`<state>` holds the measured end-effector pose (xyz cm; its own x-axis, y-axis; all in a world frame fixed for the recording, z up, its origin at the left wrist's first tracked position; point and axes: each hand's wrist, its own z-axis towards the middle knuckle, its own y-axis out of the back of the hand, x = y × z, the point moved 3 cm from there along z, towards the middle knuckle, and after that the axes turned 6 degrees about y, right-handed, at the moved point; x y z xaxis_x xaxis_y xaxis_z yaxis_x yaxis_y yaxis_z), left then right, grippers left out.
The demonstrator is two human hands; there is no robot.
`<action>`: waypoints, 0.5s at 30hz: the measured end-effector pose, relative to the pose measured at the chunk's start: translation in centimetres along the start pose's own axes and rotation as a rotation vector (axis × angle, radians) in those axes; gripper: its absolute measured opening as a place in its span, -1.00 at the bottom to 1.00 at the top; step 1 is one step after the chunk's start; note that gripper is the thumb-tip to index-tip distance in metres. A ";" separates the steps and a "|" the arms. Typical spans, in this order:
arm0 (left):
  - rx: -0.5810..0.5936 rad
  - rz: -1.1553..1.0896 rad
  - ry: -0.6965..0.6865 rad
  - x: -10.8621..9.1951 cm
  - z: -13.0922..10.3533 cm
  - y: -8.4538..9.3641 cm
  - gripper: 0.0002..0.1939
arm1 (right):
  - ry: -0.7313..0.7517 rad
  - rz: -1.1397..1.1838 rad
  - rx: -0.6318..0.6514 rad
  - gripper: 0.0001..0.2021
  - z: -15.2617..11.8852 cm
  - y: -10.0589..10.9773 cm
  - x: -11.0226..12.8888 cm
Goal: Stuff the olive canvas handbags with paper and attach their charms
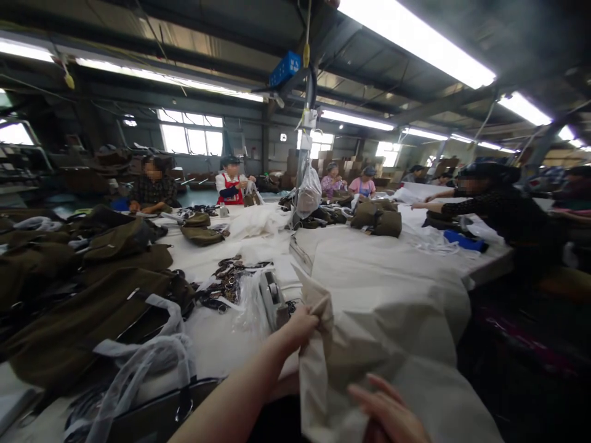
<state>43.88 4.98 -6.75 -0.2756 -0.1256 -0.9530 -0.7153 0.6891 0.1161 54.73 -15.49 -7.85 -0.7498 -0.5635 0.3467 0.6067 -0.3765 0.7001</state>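
Note:
A large cream fabric sheet [392, 289] spreads over the table in front of me and hangs down over its near edge. My left hand [302, 325] is closed on a bunched fold along the sheet's left side. Lower right, my right hand [390, 406] is held over the hanging part with its fingers stretched out, slightly blurred. I cannot tell whether it touches the fabric. Just beyond my left hand stands a grey-and-white device [272, 295], with clear plastic wrap [249, 307] against it.
Olive-brown bags [92, 320] with white-wrapped handles pile up on the left. Dark straps with metal rings [228, 280] lie mid-table. A pole [307, 123] with a hanging plastic bag [309, 194] rises ahead. A person [489, 203] reaches over the table at right; several others sit farther back.

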 end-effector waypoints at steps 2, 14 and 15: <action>0.271 0.075 -0.043 0.7 -3.0 -1.4 -0.64 | -0.275 -0.018 -0.104 -0.30 1.0 2.1 -0.6; 0.432 -0.051 -0.349 2.7 -10.6 2.3 0.23 | -0.767 0.318 -0.172 -0.48 3.2 5.3 -2.9; 0.413 0.074 -0.294 3.4 -10.6 1.3 0.22 | -0.736 0.337 -0.153 -0.47 4.1 4.4 -2.4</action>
<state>35.16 -2.14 -6.90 -0.0812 0.0996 -0.9917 -0.3707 0.9206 0.1228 58.10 -12.79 -2.98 -0.4698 -0.0577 0.8809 0.8195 -0.3995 0.4109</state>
